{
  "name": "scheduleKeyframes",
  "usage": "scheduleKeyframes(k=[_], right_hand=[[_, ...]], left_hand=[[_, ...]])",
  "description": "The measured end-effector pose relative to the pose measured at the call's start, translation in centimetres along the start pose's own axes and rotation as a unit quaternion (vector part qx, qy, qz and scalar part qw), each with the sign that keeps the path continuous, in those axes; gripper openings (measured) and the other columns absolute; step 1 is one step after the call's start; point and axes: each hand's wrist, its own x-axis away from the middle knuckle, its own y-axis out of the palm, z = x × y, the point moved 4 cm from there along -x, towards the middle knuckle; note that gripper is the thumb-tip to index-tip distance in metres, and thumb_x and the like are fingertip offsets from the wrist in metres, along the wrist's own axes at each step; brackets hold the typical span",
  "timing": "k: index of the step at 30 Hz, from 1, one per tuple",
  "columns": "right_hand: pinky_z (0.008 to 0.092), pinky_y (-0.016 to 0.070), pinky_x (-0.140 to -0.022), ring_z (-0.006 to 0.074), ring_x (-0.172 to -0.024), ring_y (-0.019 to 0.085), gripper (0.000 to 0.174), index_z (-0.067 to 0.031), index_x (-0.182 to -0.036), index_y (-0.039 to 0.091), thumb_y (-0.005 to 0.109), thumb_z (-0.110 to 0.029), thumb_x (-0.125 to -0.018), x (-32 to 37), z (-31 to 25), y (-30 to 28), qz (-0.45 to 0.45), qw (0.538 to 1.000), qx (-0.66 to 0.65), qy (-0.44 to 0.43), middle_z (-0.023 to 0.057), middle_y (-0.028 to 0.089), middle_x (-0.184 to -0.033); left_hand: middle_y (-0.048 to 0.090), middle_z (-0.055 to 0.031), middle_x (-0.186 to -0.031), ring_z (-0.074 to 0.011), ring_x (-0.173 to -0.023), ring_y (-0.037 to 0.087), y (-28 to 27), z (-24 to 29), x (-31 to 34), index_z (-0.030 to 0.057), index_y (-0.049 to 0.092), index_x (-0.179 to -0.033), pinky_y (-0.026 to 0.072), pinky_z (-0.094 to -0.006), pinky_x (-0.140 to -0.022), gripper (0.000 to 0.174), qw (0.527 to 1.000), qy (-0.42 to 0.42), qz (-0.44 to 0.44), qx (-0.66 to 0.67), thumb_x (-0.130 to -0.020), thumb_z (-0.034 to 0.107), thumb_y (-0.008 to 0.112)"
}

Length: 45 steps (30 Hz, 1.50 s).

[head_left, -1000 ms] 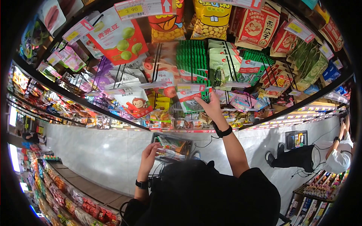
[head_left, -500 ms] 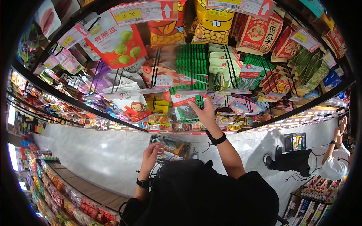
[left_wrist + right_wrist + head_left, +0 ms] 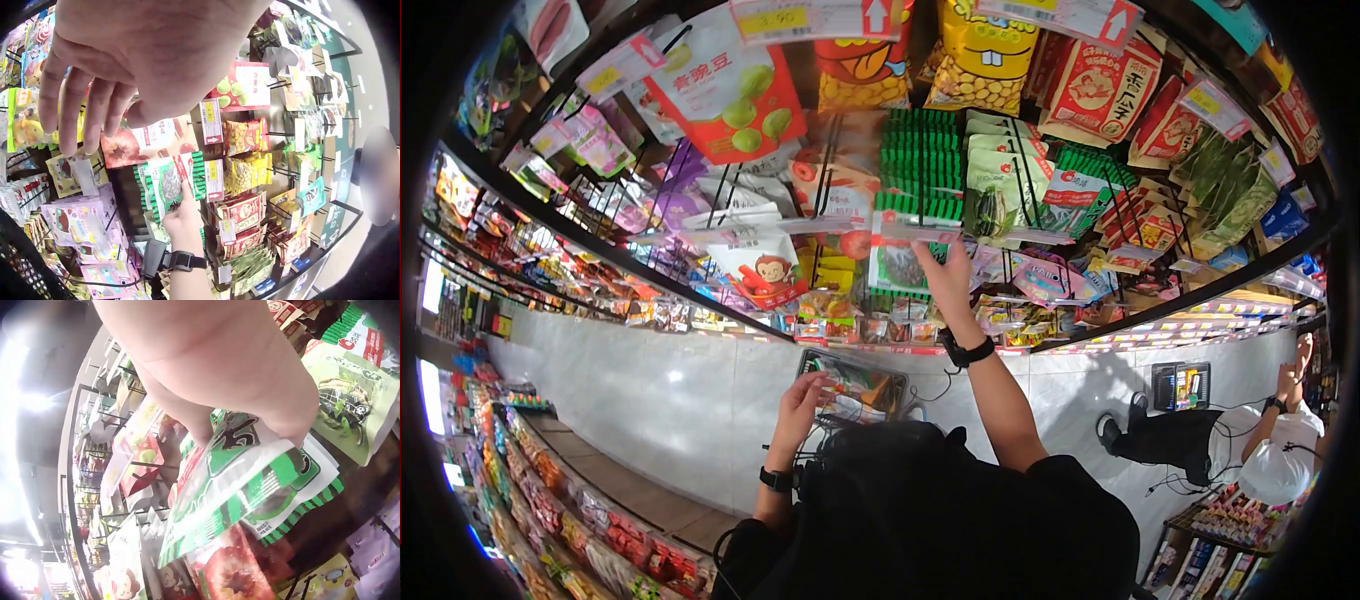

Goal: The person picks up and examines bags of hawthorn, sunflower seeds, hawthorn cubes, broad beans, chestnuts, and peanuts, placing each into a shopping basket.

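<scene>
Head view: our right hand point(image 3: 950, 285) has lifted the green packet point(image 3: 897, 268) since a second ago, pinching it just under the hanging green row point(image 3: 915, 165), so it's at the pegs. Well below, our left hand point(image 3: 805, 395), fingers loose, seems to rest on the basket point(image 3: 878, 372).

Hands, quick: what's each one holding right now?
Left hand: open, fingers loose, holding nothing, by the basket.
Right hand: pinching a green snack packet.
</scene>
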Motion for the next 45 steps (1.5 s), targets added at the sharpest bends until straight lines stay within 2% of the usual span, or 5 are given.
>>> scheduleKeyframes(k=[10,16,24,29,45], right_hand=[[0.0405,0.048,-0.091,0.0295,-0.101,0.064,0.038,0.0013,-0.11,0.063,0.073,-0.023,-0.082,-3.8,5.4,0.6,0.003,0.987,0.131,-0.087,0.0185,0.066,-0.11],[0.0445,0.0439,-0.097,0.0424,-0.116,0.057,0.107,0.0237,-0.129,0.034,0.073,-0.061,-0.077,-0.8,0.5,1.4,0.036,0.933,0.342,0.104,0.0388,0.055,-0.12],[0.0443,0.0447,-0.085,0.0379,-0.105,0.058,0.073,0.0151,-0.12,0.049,0.071,-0.045,-0.086,10.3,1.7,1.8,-0.075,0.879,0.472,-0.007,0.035,0.054,-0.12],[0.0434,0.051,-0.067,0.0374,-0.07,0.065,0.028,-0.0051,-0.098,0.059,0.061,-0.033,-0.093,27.4,4.3,8.0,-0.241,0.855,0.457,-0.033,0.0144,0.066,-0.074],[0.0469,0.0522,-0.079,0.0387,-0.09,0.067,0.032,-0.007,-0.097,0.067,0.056,-0.036,-0.09,54.2,34.9,11.5,-0.547,0.555,0.544,0.311,0.0181,0.071,-0.091]], left_hand=[[0.07,-0.0105,-0.106,-0.0155,-0.095,0.065,-7.3,-0.9,6.3,-0.0006,0.061,-0.123,0.0506,-0.0299,-0.085,0.033,0.981,0.028,0.092,-0.171,-0.102,0.024,0.053],[0.071,-0.0129,-0.104,-0.0209,-0.092,0.067,-16.3,-5.6,11.5,0.004,0.062,-0.123,0.0521,-0.033,-0.083,0.034,0.969,-0.044,0.152,-0.188,-0.099,0.027,0.055],[0.071,-0.0206,-0.096,-0.0365,-0.089,0.069,-29.7,-24.6,17.4,0.0056,0.065,-0.118,0.0536,-0.0428,-0.079,0.036,0.941,-0.127,0.194,-0.247,-0.096,0.033,0.056],[0.071,-0.0214,-0.095,-0.0395,-0.092,0.067,-30.0,-38.0,20.5,0.0044,0.063,-0.117,0.0529,-0.047,-0.082,0.041,0.929,-0.192,0.033,-0.315,-0.092,0.036,0.057],[0.059,-0.0138,-0.122,-0.035,-0.113,0.052,-19.0,-49.2,17.6,0.0085,0.061,-0.113,0.0408,-0.0471,-0.098,0.047,0.87,0.206,-0.395,-0.21,-0.075,0.036,0.058]])
